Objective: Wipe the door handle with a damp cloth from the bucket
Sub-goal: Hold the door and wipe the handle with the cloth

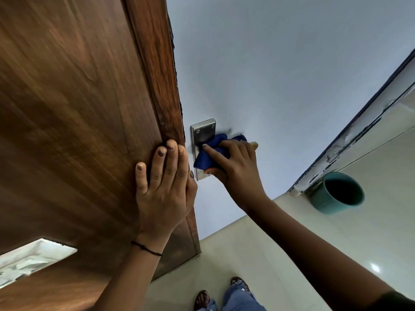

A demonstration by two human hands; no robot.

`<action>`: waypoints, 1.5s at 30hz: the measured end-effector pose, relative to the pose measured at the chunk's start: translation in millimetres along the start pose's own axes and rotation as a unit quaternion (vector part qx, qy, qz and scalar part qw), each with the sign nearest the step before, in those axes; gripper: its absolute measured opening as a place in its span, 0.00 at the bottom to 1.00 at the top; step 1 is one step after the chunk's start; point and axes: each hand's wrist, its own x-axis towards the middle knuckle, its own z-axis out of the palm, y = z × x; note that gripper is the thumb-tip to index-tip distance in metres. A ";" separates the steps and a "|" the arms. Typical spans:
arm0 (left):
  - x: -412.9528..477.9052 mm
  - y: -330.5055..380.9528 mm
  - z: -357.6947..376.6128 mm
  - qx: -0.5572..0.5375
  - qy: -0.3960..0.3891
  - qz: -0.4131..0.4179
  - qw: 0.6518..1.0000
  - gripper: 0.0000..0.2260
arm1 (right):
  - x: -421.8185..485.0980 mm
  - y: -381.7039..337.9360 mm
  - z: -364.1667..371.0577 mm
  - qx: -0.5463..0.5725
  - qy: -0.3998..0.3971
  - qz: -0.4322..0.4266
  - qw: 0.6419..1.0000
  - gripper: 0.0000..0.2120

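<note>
Cloth: our right hand (235, 162) fingers clamp soft blue damp cloth (210, 154) around steel door handle (203, 131) | left hand (165, 187) fingers flat, spread on brown wooden door edge (157, 86) | we judge cloth limp, handle rigid, slick.

The blue cloth (210, 157) and the right hand (235, 167) cover the door handle's lever; only its pale tip (254, 144) shows at three o'clock of the fingers (212, 151). The steel backplate (203, 131) is hidden through its middle. The left hand (162, 189) conceals the door's edge. The teal bucket (336, 193) interior is too dark to read. Both feet are cut off at six o'clock.
</note>
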 end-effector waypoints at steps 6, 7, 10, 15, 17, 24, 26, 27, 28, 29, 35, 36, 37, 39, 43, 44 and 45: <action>-0.4 -1.7 0.0 -0.001 -0.007 0.004 1.000 0.32 | 6.4 11.3 -5.8 -0.051 0.000 -0.035 0.998 0.20; -0.7 -1.8 0.3 0.001 -0.006 0.006 1.000 0.32 | 10.0 21.2 -9.0 -0.045 -0.007 -0.035 0.998 0.19; -0.4 -1.7 1.2 0.006 -0.005 0.013 1.000 0.33 | 12.8 54.1 -16.8 -0.036 -0.047 -0.020 0.998 0.20; -0.8 0.5 3.3 0.015 -0.008 0.010 1.000 0.32 | 12.9 64.4 -16.5 -0.019 -0.051 -0.029 0.998 0.21; -1.1 1.4 4.4 0.015 -0.008 0.007 1.000 0.32 | 11.5 38.8 -7.3 -0.022 -0.024 -0.041 0.999 0.21; 0.3 -0.3 2.9 0.013 -0.020 0.003 1.000 0.34 | 11.4 35.4 1.3 -0.004 -0.013 -0.050 0.999 0.22; -0.2 0.5 1.7 0.009 -0.024 0.001 1.000 0.34 | 12.8 51.5 -0.6 0.024 -0.042 -0.035 0.998 0.23; -0.7 0.5 1.4 0.009 -0.026 0.001 1.000 0.34 | 12.9 59.6 -1.4 0.050 -0.059 -0.022 0.997 0.24; -0.9 0.5 1.0 0.010 -0.027 0.000 1.000 0.35 | 13.1 68.6 -2.5 0.079 -0.075 -0.006 0.994 0.24; -1.2 0.6 0.9 0.012 -0.027 0.001 1.000 0.35 | 13.0 78.2 -3.1 0.114 -0.091 0.015 0.989 0.25; -1.3 1.4 2.4 0.011 -0.022 -0.003 1.000 0.36 | 6.4 86.0 0.7 0.496 -0.083 0.223 0.835 0.20; -1.0 1.4 2.1 0.010 -0.023 -0.003 1.000 0.36 | 2.6 80.0 2.8 0.567 -0.053 0.262 0.779 0.18; -1.1 1.3 1.7 0.010 -0.024 -0.004 1.000 0.36 | -1.4 72.1 6.0 0.631 -0.025 0.298 0.716 0.15; -1.0 1.4 1.1 0.011 -0.023 -0.002 1.000 0.36 | -7.7 52.1 14.2 0.747 0.013 0.357 0.560 0.11; 0.2 1.8 1.5 0.011 -0.018 0.001 1.000 0.37 | -6.6 13.3 28.4 0.876 0.114 0.391 0.258 0.24; 0.5 1.8 1.5 0.012 -0.019 0.001 1.000 0.37 | -4.9 5.2 30.9 0.882 0.129 0.397 0.219 0.26; 0.4 1.8 1.4 0.012 -0.019 0.000 1.000 0.37 | -3.3 -3.2 32.4 0.884 0.135 0.403 0.197 0.28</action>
